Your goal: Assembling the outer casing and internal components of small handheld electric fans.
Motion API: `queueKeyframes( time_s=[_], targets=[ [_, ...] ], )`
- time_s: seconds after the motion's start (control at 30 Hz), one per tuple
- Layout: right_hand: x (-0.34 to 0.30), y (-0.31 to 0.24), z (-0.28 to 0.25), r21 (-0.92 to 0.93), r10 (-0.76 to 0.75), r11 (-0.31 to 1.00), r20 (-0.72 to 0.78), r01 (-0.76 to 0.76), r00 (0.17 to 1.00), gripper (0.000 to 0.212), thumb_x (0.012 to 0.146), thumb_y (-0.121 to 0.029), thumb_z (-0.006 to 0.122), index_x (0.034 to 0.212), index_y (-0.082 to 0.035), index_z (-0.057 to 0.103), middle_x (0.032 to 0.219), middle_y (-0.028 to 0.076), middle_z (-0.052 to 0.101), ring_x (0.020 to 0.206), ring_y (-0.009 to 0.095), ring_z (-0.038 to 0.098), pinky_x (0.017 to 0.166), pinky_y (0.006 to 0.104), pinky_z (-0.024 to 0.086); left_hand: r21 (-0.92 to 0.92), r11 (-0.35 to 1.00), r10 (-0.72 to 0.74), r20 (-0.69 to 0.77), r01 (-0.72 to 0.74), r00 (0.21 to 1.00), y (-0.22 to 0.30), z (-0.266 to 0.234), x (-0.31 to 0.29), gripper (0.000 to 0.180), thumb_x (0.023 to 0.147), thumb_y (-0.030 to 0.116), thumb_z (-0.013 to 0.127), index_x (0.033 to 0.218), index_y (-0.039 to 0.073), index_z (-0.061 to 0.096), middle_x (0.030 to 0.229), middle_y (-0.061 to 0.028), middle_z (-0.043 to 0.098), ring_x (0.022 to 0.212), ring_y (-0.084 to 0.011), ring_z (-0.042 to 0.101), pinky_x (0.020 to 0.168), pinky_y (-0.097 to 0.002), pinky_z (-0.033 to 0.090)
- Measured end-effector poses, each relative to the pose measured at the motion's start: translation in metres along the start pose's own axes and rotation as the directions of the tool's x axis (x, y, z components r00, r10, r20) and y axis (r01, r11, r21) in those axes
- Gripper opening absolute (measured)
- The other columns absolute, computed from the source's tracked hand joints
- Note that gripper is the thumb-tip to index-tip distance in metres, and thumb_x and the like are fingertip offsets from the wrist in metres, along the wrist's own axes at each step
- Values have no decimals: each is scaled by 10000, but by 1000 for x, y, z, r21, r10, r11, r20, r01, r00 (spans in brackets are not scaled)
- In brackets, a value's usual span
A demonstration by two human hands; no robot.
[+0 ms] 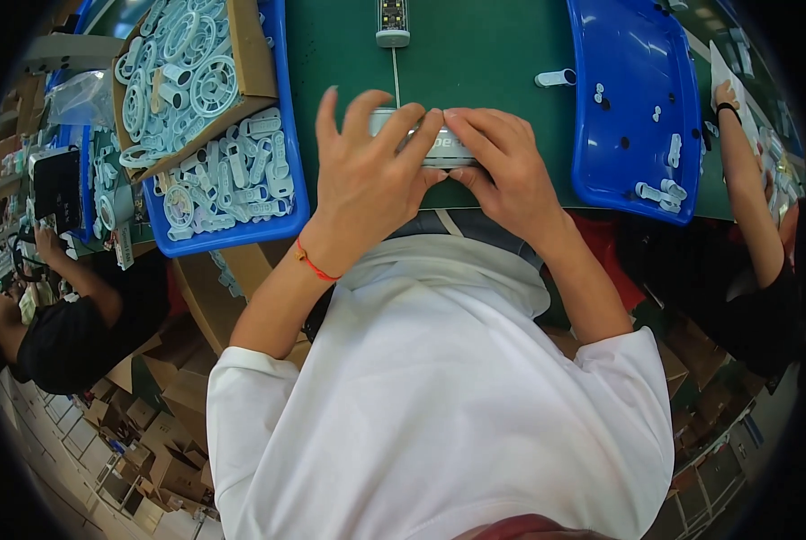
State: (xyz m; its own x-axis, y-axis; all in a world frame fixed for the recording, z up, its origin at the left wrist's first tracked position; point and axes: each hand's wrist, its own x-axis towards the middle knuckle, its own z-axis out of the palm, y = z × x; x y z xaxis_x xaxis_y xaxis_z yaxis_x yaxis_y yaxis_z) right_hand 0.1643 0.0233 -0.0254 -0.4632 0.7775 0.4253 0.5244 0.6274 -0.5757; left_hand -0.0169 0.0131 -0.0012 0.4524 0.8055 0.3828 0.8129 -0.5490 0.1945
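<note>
Close to the table's near edge, a small silvery-white rectangular case [445, 155] with dark lettering sits between my hands. My left hand [367, 166] grips its left side with thumb and index finger, while the other fingers are raised and spread. On its right side, my right hand [511, 166] pinches it between thumb and curled fingers. The fingers cover much of the case, so its exact kind is hidden. Just beyond it, a thin pale cord [396, 79] runs to a lit counter-like device [392, 25] on the green tabletop [484, 54].
At left, a blue tray [297, 171] holds pale plastic parts and a cardboard box [257, 54] of rings. A blue tray [637, 90] with a few small parts stands at right, a white piece [556, 78] beside it. Co-workers [88, 310] sit on both sides.
</note>
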Motion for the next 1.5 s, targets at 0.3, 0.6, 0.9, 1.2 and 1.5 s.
queueKeyframes(
  time_s=[0.3,0.6,0.9,1.2,1.5],
  targets=[
    [0,4,3,92,46,995,-45,-42,998,486,607,12,706,1081,-39,611,1083,112,599,958,279,548,783,342,478,-42,999,-30,-117,25,993,-3,8,-2,413,623,220,710,1009,97,629,967,-25,597,910,-320,498,793,-407,418],
    [39,-19,7,-355,98,934,373,44,923,797,579,-180,759,1286,-37,420,1040,119,563,947,233,549,798,302,418,-509,851,-250,-181,127,951,-9,-14,-5,557,681,180,720,1158,-1,499,1167,-170,447,996,-312,458,877,-400,379],
    [46,-17,-34,692,166,717,-60,-78,984,391,735,-64,619,1094,-40,465,945,77,533,893,196,519,810,333,423,-778,556,-582,-115,291,805,15,24,-25,66,812,30,587,876,16,583,743,-47,541,631,-131,534,563,-250,416],
    [46,-19,-12,574,34,807,-278,138,960,129,787,-27,596,884,-70,524,867,53,535,788,155,515,702,279,428,-579,778,-379,-126,242,917,15,29,-19,87,711,8,606,781,58,596,675,-55,571,607,-234,543,567,-333,384],
    [33,-4,7,311,82,948,-40,-66,996,284,699,-62,690,945,-35,551,894,121,567,818,279,571,698,344,465,-805,563,-646,-287,188,707,18,23,-37,17,813,12,549,818,24,560,743,-88,488,623,-172,464,570,-269,398]
  ],
)
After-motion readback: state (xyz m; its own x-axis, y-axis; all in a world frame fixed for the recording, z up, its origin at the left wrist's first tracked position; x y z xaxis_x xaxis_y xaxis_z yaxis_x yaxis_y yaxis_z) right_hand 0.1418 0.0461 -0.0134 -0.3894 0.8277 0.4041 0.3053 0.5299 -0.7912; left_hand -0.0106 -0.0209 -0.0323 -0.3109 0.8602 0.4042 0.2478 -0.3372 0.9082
